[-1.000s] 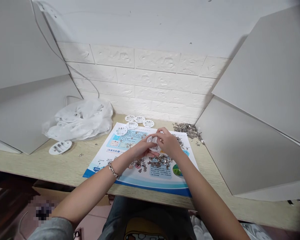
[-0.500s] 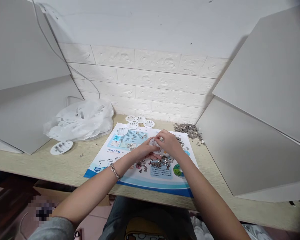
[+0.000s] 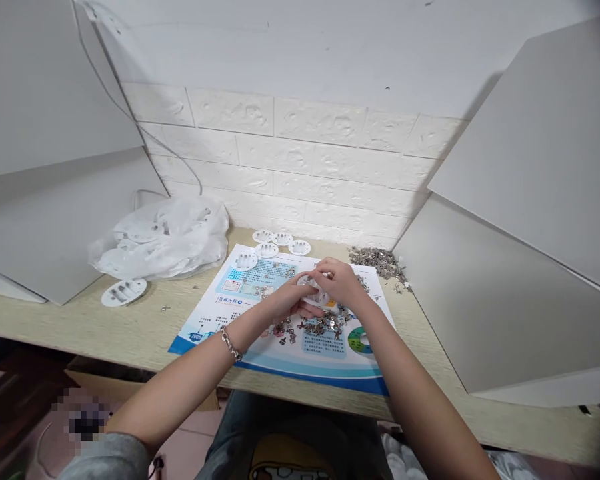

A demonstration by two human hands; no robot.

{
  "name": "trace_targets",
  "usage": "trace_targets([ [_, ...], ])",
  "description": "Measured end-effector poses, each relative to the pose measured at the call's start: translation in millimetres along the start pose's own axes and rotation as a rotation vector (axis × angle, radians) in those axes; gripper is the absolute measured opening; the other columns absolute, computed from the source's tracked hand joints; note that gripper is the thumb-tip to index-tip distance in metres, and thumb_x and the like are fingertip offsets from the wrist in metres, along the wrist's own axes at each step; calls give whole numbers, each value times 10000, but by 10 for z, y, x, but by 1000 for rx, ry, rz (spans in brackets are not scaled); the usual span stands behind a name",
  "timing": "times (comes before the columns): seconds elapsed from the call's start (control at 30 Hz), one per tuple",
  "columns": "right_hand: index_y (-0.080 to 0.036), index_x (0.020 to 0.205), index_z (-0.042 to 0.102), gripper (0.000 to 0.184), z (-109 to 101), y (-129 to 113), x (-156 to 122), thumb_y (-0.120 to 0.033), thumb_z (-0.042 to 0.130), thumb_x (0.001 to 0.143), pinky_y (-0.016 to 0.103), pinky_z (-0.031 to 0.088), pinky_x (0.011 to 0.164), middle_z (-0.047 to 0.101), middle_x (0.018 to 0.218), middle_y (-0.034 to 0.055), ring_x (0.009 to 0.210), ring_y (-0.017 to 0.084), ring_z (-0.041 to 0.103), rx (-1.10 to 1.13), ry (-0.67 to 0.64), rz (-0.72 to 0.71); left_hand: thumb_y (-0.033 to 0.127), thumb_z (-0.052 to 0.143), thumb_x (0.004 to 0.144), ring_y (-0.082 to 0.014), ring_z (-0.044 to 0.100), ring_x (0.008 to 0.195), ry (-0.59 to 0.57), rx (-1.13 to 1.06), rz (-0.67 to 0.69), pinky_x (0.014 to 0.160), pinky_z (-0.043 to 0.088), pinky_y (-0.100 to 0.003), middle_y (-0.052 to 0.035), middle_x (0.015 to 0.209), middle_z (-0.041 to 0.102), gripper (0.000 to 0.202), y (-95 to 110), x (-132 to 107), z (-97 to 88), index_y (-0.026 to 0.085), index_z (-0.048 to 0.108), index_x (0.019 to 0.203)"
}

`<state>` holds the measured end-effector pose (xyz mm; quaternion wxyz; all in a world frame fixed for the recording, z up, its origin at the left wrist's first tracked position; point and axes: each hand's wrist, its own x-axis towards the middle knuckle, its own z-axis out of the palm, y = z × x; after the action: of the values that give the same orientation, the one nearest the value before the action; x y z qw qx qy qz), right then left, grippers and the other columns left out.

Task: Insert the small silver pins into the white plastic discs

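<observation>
- Head camera: I see both hands meeting over the poster [image 3: 250, 337] on the desk [image 3: 130, 327].
- I see the left hand [image 3: 285, 301] gripping a white disc [image 3: 312, 289] from its 8 o'clock side.
- I see the right hand [image 3: 344, 283] pinching the same disc from 3 o'clock, with its fingers curled over the top.
- Small metal clips [image 3: 325, 325] lie loose at the disc's 6 o'clock, just beside it.
- Spare discs [image 3: 280, 239] sit at 11 o'clock, and a plastic bag [image 3: 165, 237] lies at 9 o'clock, well apart.
</observation>
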<state>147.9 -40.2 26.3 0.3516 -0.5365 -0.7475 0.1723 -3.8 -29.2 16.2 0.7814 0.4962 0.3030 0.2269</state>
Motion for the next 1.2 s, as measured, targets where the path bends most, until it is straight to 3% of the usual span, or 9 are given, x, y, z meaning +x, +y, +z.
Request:
trace_targets([
  [0.1,-166,713,643,271,2,6,36,-342,456,799,257,393,621,577,819,47,700,125,517,67,92,38,162,519,763,-163,649,593,-2,-2,-17,451,481,-180,-111,898,604,488,2,1,3,174,342,1218],
  [0.2,-164,849,626,360,-11,-44,88,-405,358,848,267,415,683,580,874,62,771,136,534,227,384,90,211,505,791,-163,649,596,-1,-7,-30,456,486,-181,-111,880,614,456,-16,4,-6,183,348,1219],
  [0.27,-169,907,599,436,-21,-102,127,-468,284,866,254,424,640,580,803,53,699,123,534,376,499,144,267,489,814,-163,649,594,-11,-20,-25,450,486,-179,-112,878,619,421,-31,6,-13,186,364,1208],
  [0.4,-158,672,576,597,14,-208,164,-590,200,840,228,364,460,458,476,7,428,93,422,522,443,265,256,482,811,-151,643,572,-23,-33,10,433,480,-164,-106,851,628,409,-53,9,-12,185,373,1199],
  [0.5,-157,520,500,576,83,-242,138,-618,300,803,228,319,398,397,381,-4,354,85,365,562,433,327,176,485,776,-143,638,552,-12,-26,9,448,493,-171,-94,818,628,459,-53,11,15,184,348,1214],
  [0.6,-158,458,466,528,144,-234,92,-584,427,768,226,341,419,406,373,2,376,87,388,542,475,319,134,484,746,-143,630,521,0,-33,-18,449,500,-183,-74,783,618,493,-53,11,56,175,332,1213],
  [0.77,-168,394,411,589,183,-198,44,-569,337,818,229,376,465,402,374,11,395,89,414,562,507,298,121,468,739,-147,623,503,-2,-34,-19,431,495,-188,-76,757,612,497,-83,8,91,163,322,1212],
  [1.2,-175,384,403,596,166,-207,19,-558,309,830,227,372,484,406,374,12,413,96,421,509,469,320,109,440,745,-129,608,478,-31,-1,-34,452,503,-198,-41,712,600,502,-107,-7,91,194,305,1221],
])
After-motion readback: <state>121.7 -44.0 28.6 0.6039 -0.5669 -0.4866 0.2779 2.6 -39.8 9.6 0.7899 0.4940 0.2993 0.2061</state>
